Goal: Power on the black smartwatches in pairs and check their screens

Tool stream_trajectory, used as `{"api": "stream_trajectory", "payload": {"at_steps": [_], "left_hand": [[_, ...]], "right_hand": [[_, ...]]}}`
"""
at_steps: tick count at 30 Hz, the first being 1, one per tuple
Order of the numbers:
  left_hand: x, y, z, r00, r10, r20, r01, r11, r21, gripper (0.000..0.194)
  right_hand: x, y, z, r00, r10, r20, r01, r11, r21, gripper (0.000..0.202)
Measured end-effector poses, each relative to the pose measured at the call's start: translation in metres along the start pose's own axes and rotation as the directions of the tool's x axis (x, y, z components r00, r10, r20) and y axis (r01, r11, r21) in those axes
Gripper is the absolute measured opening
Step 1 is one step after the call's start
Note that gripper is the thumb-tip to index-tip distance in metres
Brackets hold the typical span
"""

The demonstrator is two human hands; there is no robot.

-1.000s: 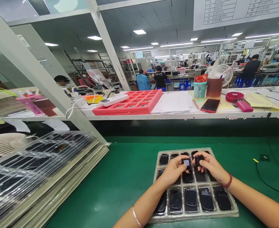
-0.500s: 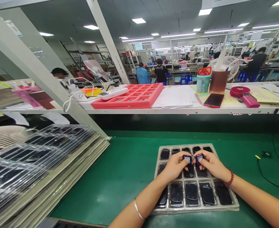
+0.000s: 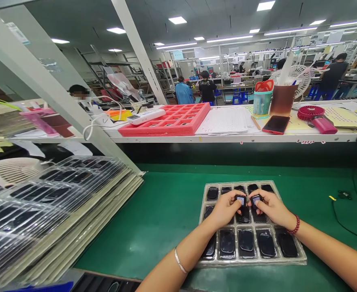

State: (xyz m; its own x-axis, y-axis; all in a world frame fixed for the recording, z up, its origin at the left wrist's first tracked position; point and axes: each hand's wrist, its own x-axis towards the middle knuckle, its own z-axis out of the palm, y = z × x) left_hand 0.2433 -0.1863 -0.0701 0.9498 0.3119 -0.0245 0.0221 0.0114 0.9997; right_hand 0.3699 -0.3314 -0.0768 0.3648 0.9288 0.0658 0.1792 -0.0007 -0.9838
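A clear plastic tray (image 3: 255, 261) lies on the green work surface, its compartments holding several black watch-like devices. Above its upper middle, my left hand (image 3: 227, 209) grips a small black device with a lit screen (image 3: 241, 200) showing a code pattern. Close beside it, my right hand (image 3: 271, 208) pinches a second black device with a lit screen (image 3: 256, 201). Both screens face up towards me, and the thumbs rest at their lower edges. The two devices are side by side. Parts of the tray's middle row are hidden under my hands.
Stacked trays (image 3: 84, 211) fill the left, beside a white fan (image 3: 14, 171). Across the back, a shelf (image 3: 227, 139) bears a red foam tray (image 3: 169, 121), papers, a phone (image 3: 276, 124) and a cup. A black cable (image 3: 345, 227) lies right. People are farther back.
The camera view has shifted slightly, so the scene sits a little differently in the frame. My hands still hold the two lit devices in nearly the same place.
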Motion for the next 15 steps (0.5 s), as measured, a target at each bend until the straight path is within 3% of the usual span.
{"api": "stream_trajectory", "payload": {"at_steps": [15], "left_hand": [[0.0009,-0.0016,-0.0006,1.0,0.009,-0.009,-0.009,0.999,0.037,0.026]], "right_hand": [[-0.0009,-0.0012,0.0017,1.0,0.025,0.002,-0.026,1.0,0.015,0.022]]}}
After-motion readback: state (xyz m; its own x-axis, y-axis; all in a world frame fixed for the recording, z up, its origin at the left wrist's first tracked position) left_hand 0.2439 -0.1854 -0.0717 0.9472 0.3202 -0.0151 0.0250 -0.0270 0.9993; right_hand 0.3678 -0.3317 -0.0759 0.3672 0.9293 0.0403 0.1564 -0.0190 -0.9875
